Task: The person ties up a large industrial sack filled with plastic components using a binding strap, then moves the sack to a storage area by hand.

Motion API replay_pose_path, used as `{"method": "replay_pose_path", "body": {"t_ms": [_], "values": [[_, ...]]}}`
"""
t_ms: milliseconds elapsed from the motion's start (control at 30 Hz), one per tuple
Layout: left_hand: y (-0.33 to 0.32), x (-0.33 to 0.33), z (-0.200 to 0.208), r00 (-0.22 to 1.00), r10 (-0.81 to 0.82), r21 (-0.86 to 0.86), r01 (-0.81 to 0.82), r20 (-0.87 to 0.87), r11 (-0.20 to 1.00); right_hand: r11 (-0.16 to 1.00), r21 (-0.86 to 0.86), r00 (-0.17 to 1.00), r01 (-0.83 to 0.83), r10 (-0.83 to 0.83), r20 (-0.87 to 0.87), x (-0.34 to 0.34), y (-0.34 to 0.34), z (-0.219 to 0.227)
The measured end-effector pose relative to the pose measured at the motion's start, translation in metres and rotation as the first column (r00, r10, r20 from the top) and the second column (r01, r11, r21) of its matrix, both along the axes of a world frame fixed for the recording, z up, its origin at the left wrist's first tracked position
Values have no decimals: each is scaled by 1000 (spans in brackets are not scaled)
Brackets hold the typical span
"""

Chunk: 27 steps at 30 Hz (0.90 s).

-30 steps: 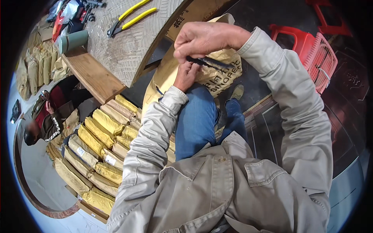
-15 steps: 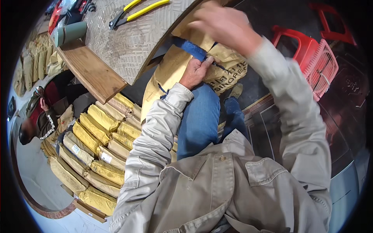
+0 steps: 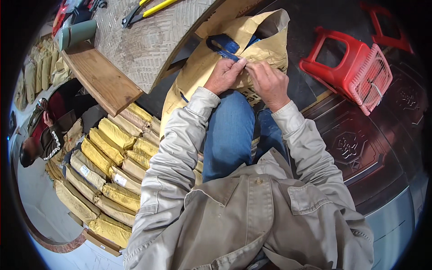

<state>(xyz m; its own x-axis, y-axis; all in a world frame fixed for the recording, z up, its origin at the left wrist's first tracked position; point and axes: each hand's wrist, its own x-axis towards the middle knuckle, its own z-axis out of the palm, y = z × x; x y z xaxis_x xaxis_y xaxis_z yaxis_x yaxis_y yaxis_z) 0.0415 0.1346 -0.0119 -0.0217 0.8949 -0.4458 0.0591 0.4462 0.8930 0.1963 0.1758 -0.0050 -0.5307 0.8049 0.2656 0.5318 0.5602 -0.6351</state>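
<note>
Just above my knees, my left hand (image 3: 222, 76) is closed on a blue cloth strip (image 3: 229, 44), which loops up and away from the fingers. My right hand (image 3: 271, 84) has its thumb and fingers pinched close to the left thumb. What lies in that pinch is too small or hidden to name. Behind both hands stands a large tan paper sack (image 3: 193, 77) with its mouth open at the far right. More blue material (image 3: 253, 40) shows at the mouth of the sack.
A worn tabletop (image 3: 148, 49) at the far left bears yellow-handled pliers (image 3: 135, 15). A wooden board (image 3: 101, 78) juts out beside it. Wrapped yellow and tan bundles (image 3: 112, 153) lie stacked at left, near a seated person (image 3: 45, 119). A red plastic stool (image 3: 333, 58) stands at right.
My right hand has come down from above the sack to meet my left hand. The sack's open mouth now shows, and the blue strip has curled into a loop.
</note>
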Motion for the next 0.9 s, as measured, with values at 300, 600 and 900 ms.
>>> {"method": "replay_pose_path", "body": {"t_ms": [300,600,900], "values": [[13,-11,0,941,-152,289,242,-302,926,681,-732,854,-35,-359,-375,-3,5,0],[42,-56,21,906,-410,-87,420,108,903,937,-309,950,-162,63,-306,-8,-12,18],[25,-47,25,785,-411,136,521,-463,843,958,-220,961,-186,130,-245,-11,28,-12]]}}
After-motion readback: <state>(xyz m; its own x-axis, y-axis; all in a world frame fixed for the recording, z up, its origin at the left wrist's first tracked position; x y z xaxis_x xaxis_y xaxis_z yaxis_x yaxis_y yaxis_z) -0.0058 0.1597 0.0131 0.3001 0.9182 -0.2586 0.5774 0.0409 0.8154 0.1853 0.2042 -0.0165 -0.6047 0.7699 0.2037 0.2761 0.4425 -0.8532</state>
